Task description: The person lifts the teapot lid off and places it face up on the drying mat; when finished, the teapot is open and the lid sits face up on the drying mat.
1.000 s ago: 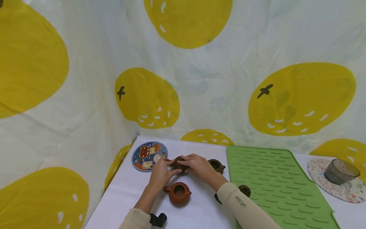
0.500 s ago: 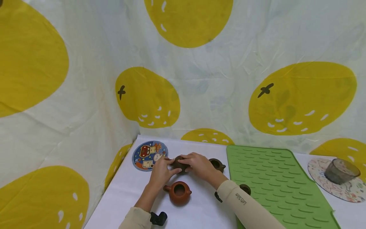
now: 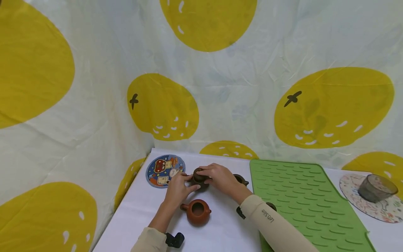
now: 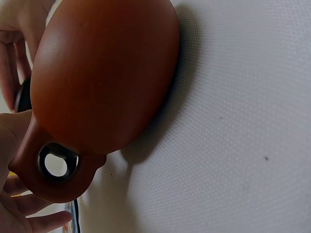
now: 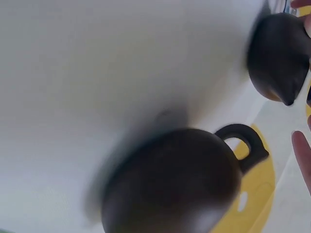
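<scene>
A small dark brown teapot (image 3: pixel 203 186) stands on the white cloth, and my left hand (image 3: pixel 177 190) grips it at the handle side. Above its opening, my right hand (image 3: pixel 218 177) pinches the dark lid (image 3: pixel 198 174), which is raised off the pot. In the right wrist view the same teapot (image 5: pixel 277 56) shows its pointed spout, with fingers at the frame's right edge. Nearer to me sits a reddish-brown teapot (image 3: pixel 197 212), uncovered, its handle to the left; it fills much of the left wrist view and partly hides the hands.
Another dark teapot (image 3: pixel 240 179), uncovered, stands behind the right wrist. A small dark round piece (image 3: pixel 271 205) shows beside the right sleeve, at the green ridged mat (image 3: pixel 292 196). A round blue coaster (image 3: pixel 157 171) lies back left. Far right, a grey glass cup (image 3: pixel 374 189) rests on a patterned round mat (image 3: pixel 385 211).
My right hand has risen slightly, lifting the lid off the dark teapot. The left hand stays at the handle side, and the reddish-brown teapot has not moved.
</scene>
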Available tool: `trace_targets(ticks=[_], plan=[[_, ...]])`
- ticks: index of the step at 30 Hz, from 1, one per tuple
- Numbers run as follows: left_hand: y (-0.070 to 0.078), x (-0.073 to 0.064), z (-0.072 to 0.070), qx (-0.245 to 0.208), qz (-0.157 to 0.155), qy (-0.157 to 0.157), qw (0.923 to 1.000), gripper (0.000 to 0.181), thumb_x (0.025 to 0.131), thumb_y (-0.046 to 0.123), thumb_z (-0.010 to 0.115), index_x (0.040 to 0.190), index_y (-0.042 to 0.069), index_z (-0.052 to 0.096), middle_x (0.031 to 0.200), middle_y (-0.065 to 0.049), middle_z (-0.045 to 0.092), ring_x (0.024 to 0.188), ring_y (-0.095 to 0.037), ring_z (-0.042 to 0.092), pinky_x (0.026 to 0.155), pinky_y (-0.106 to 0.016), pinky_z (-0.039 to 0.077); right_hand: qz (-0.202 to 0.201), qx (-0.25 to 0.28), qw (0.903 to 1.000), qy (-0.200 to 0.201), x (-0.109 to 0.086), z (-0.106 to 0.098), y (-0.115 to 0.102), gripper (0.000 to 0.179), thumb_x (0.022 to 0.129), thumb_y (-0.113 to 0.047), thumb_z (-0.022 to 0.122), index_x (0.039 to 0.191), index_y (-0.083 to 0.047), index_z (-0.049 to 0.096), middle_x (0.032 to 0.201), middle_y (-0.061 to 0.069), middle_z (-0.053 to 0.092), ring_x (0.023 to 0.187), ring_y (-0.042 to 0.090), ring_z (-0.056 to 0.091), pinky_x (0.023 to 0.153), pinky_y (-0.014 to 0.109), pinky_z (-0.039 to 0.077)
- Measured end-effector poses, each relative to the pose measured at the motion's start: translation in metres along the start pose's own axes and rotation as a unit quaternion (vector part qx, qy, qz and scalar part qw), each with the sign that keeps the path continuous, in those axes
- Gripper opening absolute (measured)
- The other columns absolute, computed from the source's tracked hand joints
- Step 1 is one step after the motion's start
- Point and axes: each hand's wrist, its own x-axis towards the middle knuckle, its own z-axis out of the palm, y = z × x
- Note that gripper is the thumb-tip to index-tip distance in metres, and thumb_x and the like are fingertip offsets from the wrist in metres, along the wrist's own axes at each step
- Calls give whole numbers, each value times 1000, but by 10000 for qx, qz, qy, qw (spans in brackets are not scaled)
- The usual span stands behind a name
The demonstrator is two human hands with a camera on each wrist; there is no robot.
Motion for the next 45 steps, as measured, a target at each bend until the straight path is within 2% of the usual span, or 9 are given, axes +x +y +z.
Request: trace_targets(ticks=[6, 13, 19, 23, 26, 32, 38, 45], plan=[[2, 1, -2, -57, -106, -22, 9999, 55, 74, 42, 90, 117, 11, 78, 118, -15, 72, 110, -32, 68, 94, -49, 57, -29, -119, 9996, 269, 2, -14, 1, 42, 85, -12, 82, 125, -25, 75, 132, -4, 72, 115, 19, 70, 94, 37, 60], [2, 1, -1, -66, -113, -65, 9999, 56, 74, 44, 90, 118, 11, 77, 119, -15, 72, 110, -32, 68, 92, -48, 58, -6, -307, 9987, 406, -1, -22, 2, 39, 86, -19, 83, 124, -27, 75, 129, -4, 73, 115, 16, 71, 89, 35, 61], [1, 0, -1, -133, -144, -93, 9998, 56, 74, 42, 90, 118, 10, 77, 119, -16, 72, 110, -32, 68, 92, -48, 58, -64, -492, 9961, 733, -2, -31, 3, 38, 84, -26, 84, 121, -29, 76, 121, -6, 74, 105, 13, 73, 78, 31, 61], [1, 1, -2, -135, -131, -83, 9998, 57, 74, 42, 90, 118, 10, 77, 119, -16, 72, 110, -32, 68, 92, -48, 58, -188, -581, 9934, 976, -2, -39, 7, 36, 83, -27, 85, 119, -28, 76, 117, -6, 75, 94, 13, 75, 69, 28, 59], [1, 0, -2, -148, -146, -105, 9997, 57, 74, 42, 90, 119, 9, 77, 119, -15, 72, 109, -31, 68, 91, -47, 58, -260, -602, 9919, 1089, -3, -45, 9, 36, 83, -26, 85, 118, -26, 77, 115, -5, 76, 93, 13, 75, 67, 28, 59], [3, 0, -3, -167, -263, -196, 9993, 57, 75, 44, 90, 119, 10, 77, 122, -15, 71, 113, -32, 67, 96, -48, 58, -255, -625, 9922, 1052, -8, -57, 11, 36, 83, -26, 86, 118, -26, 77, 115, -4, 75, 96, 13, 74, 68, 29, 59], [3, 0, -2, -158, -248, -160, 9994, 57, 74, 43, 90, 120, 11, 76, 121, -16, 71, 113, -32, 67, 95, -48, 58, -308, -686, 9911, 1098, -18, -68, 17, 36, 81, -27, 87, 116, -28, 78, 114, -5, 75, 97, 15, 73, 71, 31, 60], [2, 1, -1, -169, -293, -190, 9992, 57, 75, 43, 90, 121, 12, 76, 122, -15, 70, 113, -32, 67, 95, -47, 58, -393, -587, 9903, 1198, -33, -81, 30, 38, 78, -24, 89, 114, -23, 78, 110, 1, 75, 93, 18, 73, 75, 32, 61]])
